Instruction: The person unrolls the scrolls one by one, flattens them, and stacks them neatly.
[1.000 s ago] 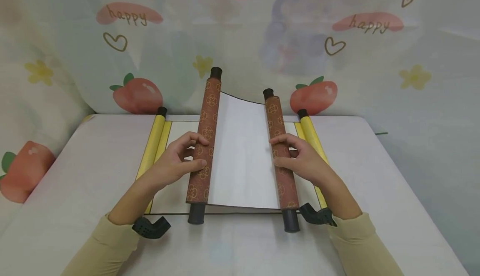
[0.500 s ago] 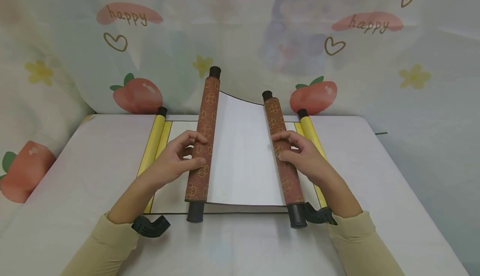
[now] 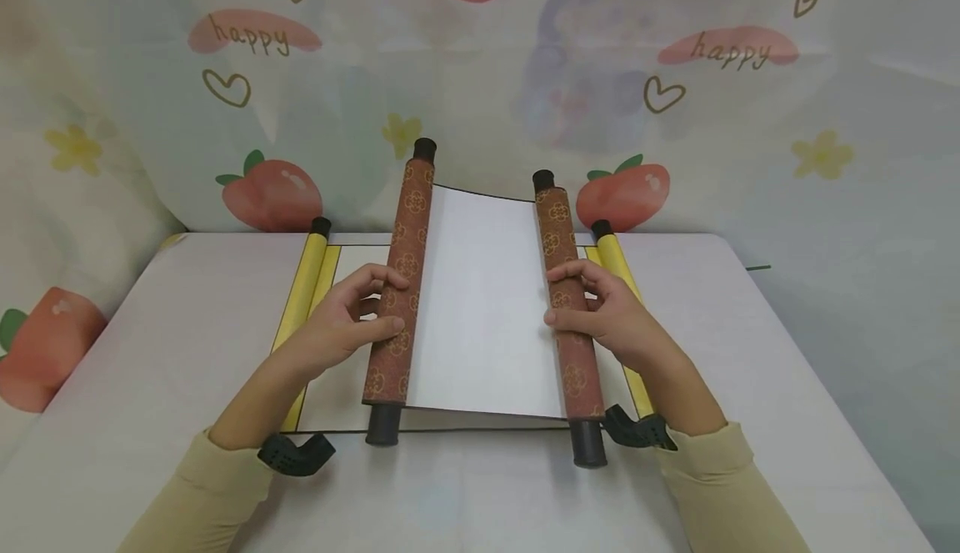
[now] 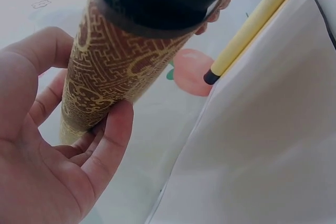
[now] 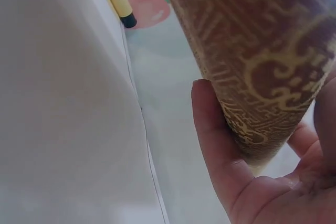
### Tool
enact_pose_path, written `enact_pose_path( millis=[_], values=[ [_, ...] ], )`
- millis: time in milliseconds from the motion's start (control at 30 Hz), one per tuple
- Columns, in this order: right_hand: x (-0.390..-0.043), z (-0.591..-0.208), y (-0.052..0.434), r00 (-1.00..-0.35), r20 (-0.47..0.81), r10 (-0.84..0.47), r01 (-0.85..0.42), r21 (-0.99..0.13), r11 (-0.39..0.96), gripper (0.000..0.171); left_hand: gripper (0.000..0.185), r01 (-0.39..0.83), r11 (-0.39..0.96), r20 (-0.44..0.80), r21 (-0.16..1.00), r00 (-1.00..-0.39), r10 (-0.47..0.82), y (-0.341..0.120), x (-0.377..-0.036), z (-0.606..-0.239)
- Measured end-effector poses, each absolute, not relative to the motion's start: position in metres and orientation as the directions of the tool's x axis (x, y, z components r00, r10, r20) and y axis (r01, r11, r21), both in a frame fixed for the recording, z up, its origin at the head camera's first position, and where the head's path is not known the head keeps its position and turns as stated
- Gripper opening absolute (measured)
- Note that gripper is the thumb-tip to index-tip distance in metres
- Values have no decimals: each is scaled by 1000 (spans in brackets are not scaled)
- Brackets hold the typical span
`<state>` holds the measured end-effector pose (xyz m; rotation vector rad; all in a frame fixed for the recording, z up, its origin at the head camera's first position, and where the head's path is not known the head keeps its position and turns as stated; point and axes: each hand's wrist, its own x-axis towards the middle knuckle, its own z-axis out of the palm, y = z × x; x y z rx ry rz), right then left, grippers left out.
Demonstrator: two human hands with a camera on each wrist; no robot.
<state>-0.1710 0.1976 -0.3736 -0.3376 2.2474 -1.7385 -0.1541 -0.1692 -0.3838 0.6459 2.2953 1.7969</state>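
Note:
A scroll with brown-red, gold-patterned rollers is partly unrolled and held tilted in front of me, its blank white paper (image 3: 483, 303) stretched between them. My left hand (image 3: 341, 324) grips the left roller (image 3: 412, 219) with thumb in front; in the left wrist view its fingers curl round behind the roller. The right roller (image 3: 581, 378) is held by my right hand (image 3: 618, 324), thumb and forefinger on its face. Black knobs cap both rollers. Under it a second scroll with yellow rollers (image 3: 302, 286) lies spread on the table, its middle mostly hidden by the brown one.
The table (image 3: 720, 303) has a white cover. Behind it hangs a pale cloth backdrop (image 3: 480, 77) printed with fruit, hearts and the word happy. Black devices (image 3: 296, 454) sit on both wrists, the right one close to the right roller's lower knob.
The brown rollers have moved slightly apart, showing a wider strip of paper. My right thumb shifted across the right roller and back, and that roller's tilt changed a little.

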Motion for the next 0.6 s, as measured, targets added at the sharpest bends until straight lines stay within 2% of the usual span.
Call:
enact_pose_path(
  millis=[367, 600],
  values=[
    [-168, -371, 197, -947, -48, -317, -49, -955, 292, 66, 41, 238, 186, 142, 953, -897, 419, -174, -156, -381],
    [-169, -371, 197, -954, -27, -300, -77, -941, 330, 64, 41, 243, 189, 148, 952, -899, 412, -177, -156, -379]
  ],
)
